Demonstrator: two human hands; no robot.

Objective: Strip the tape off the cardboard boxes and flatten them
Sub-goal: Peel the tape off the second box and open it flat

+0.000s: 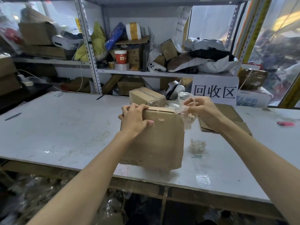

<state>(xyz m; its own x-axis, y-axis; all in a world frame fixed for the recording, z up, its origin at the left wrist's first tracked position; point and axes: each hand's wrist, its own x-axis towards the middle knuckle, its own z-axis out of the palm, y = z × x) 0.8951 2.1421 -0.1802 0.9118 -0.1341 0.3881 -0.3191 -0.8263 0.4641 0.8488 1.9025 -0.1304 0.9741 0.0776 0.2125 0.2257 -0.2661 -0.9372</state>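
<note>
A brown cardboard box [162, 140] stands upright on the white table [65, 130], in the middle of the head view. My left hand [134, 117] grips its top left edge, fingers over the rim and thumb on the front face. My right hand [203, 109] is at the box's top right corner, pinching a crumpled strip of clear tape [186, 117] that still clings to that corner. A second, smaller taped box [146, 95] sits just behind. Flattened cardboard [227, 117] lies to the right, partly hidden by my right forearm.
A wad of peeled tape [197, 146] lies right of the box. A pink cutter [285, 123] rests at the far right, a dark knife [13, 116] at the far left. A white sign [215, 91] and cluttered shelves [146, 72] stand behind the table. Tape scraps [40, 192] cover the floor.
</note>
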